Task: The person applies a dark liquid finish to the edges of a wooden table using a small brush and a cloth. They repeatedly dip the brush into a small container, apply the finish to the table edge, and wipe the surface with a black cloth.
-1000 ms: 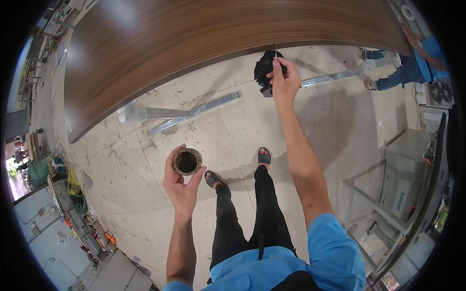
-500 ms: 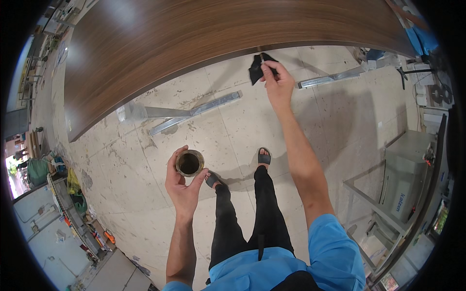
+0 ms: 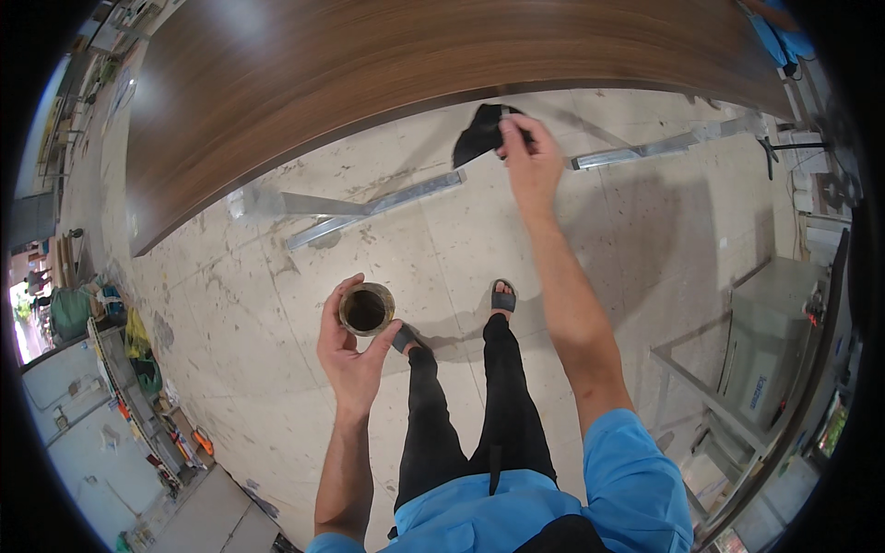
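Observation:
My left hand [image 3: 353, 369] is closed around a small round cup [image 3: 391, 304], its thumb and fingers on opposite sides. The cup is dark inside; whether that is liquid cannot be made out. My right hand [image 3: 535, 166] is pinched on a slim tool that looks like a small brush [image 3: 505, 111], its tip near the front edge of a brown wood-grain tabletop [image 3: 442, 57]. A black cloth [image 3: 477, 136] hangs from the same fingers, just below that edge. Part of the brush is hidden by the fingers.
Metal legs with flat feet [image 3: 373, 209] [image 3: 636, 155] stand under the tabletop. At right are a grey cabinet [image 3: 770, 323] and a metal frame [image 3: 710, 396]. Cluttered cabinets [image 3: 97, 442] line the left. Another person's blue sleeve [image 3: 782, 39] shows at the far right corner.
My right hand has shifted slightly right and down, and the black cloth now spreads farther left. My left hand with the cup has moved slightly right. The far person has shifted.

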Demonstrator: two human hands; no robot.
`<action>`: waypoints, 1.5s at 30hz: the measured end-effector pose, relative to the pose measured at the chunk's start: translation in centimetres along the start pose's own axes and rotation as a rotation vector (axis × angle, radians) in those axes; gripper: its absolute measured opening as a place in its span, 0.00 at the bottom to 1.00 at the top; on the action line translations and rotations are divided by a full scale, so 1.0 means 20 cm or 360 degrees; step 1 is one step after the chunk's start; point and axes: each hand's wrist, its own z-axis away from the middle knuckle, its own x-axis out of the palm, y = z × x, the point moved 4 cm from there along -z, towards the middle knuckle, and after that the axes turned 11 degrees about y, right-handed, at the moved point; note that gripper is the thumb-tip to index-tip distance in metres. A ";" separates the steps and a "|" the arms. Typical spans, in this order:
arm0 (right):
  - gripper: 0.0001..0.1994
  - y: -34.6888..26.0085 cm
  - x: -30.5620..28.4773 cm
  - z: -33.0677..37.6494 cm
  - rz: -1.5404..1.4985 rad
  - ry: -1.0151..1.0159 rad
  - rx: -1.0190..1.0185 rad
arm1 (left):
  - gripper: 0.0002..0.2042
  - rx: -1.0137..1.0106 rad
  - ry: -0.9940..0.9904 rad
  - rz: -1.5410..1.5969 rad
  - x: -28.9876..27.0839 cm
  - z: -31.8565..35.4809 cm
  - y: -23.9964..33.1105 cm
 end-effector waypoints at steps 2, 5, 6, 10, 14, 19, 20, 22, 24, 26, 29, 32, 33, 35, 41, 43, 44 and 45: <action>0.06 -0.02 -0.03 -0.02 0.0041 0.0189 -0.0120 | 0.36 -0.0021 0.0010 -0.0001 -0.01 0.01 0.00; 0.07 -0.02 0.02 -0.01 0.0035 0.0120 -0.0180 | 0.36 -0.0025 0.0005 -0.0006 -0.03 0.01 0.01; 0.07 -0.02 0.06 0.01 0.0040 0.0038 -0.0216 | 0.36 -0.0014 0.0007 -0.0002 -0.03 0.01 0.01; 0.07 -0.02 0.19 0.13 0.0174 -0.0178 -0.0506 | 0.38 -0.0008 -0.0038 -0.0028 -0.04 0.01 0.00; 0.06 -0.01 0.12 0.11 -0.0048 0.0196 -0.0168 | 0.38 -0.0010 -0.0017 -0.0017 -0.08 0.02 0.00; 0.05 -0.01 0.24 0.14 0.0137 -0.0013 -0.0280 | 0.37 -0.0016 0.0031 0.0032 -0.11 0.02 0.00; 0.05 -0.02 0.30 0.20 0.0174 -0.0117 -0.0470 | 0.37 -0.0014 0.0051 0.0054 -0.11 0.02 -0.01; 0.05 -0.01 0.39 0.28 0.0165 -0.0311 -0.0549 | 0.37 -0.0030 0.0053 0.0064 -0.12 0.02 -0.01; 0.06 0.01 0.37 0.30 0.0078 -0.0113 -0.0391 | 0.38 -0.0065 0.0025 0.0063 -0.14 0.03 0.00; 0.06 0.02 0.31 0.27 -0.0127 0.0034 -0.0171 | 0.38 -0.0081 0.0052 0.0040 -0.17 0.03 0.00; 0.06 0.02 0.25 0.22 0.0003 0.0347 -0.0117 | 0.38 -0.0100 0.0076 0.0054 -0.21 0.04 -0.02; 0.07 0.02 0.36 0.24 -0.0016 0.0068 -0.0216 | 0.37 -0.0087 0.0111 0.0082 -0.24 0.04 -0.04; 0.08 0.03 0.41 0.27 0.0044 -0.0034 -0.0192 | 0.37 -0.0081 0.0124 0.0094 -0.24 0.04 -0.05; 0.06 0.00 0.49 0.36 0.0169 -0.0229 -0.0586 | 0.38 -0.0092 0.0138 0.0105 -0.25 0.04 -0.06; 0.05 0.01 0.40 0.36 0.0000 0.0088 -0.0113 | 0.38 -0.0071 0.0166 0.0092 -0.33 0.05 -0.05; 0.05 0.00 0.42 0.34 0.0008 0.0162 -0.0132 | 0.38 -0.0061 0.0175 0.0094 -0.35 0.05 -0.06; 0.05 0.00 0.47 0.36 0.0206 0.0121 -0.0196 | 0.38 -0.0064 0.0173 0.0077 -0.36 0.05 -0.06; 0.05 -0.03 0.54 0.39 0.0167 -0.0042 -0.0449 | 0.38 -0.0062 0.0175 0.0078 -0.37 0.05 -0.06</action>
